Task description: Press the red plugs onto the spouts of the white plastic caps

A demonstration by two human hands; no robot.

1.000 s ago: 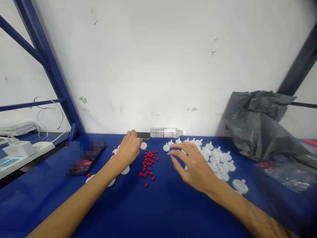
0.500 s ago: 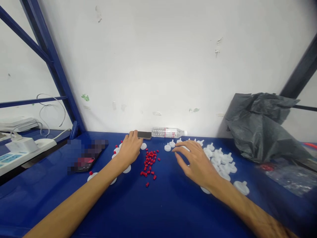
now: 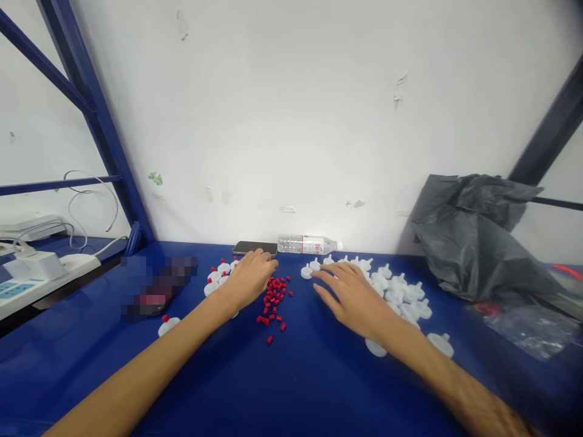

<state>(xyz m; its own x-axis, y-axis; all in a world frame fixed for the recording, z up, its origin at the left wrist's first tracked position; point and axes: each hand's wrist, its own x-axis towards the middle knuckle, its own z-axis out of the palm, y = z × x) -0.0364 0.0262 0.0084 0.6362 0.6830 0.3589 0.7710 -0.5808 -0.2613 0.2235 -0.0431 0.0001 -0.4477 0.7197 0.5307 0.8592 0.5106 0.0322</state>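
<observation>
My left hand [image 3: 250,278] is curled, palm down, at the upper left edge of the pile of red caps [image 3: 274,294]. Its fingertips are bent out of sight, and whatever they grip is hidden. Left of it stand several white disc-shaped pieces with red caps on their stems [image 3: 213,280]. My right hand [image 3: 350,297] hovers open, thumb and fingers apart, over the near side of the bare-stemmed white pieces. Its index fingertip is close to a white piece [image 3: 306,272] at the left end of that group. More uncapped white pieces [image 3: 395,291] lie right of this hand.
A dark phone [image 3: 255,247] and a clear plastic bottle [image 3: 305,244] lie along the wall. Another phone [image 3: 166,288], partly blurred, is at left, near a power strip [image 3: 50,276]. A grey plastic bag [image 3: 473,230] and a clear bag [image 3: 531,331] sit at right.
My left hand has moved right, uncovering the phone and capped pieces and now covering the spot where a white disc showed. My right hand has shifted slightly left, still open.
</observation>
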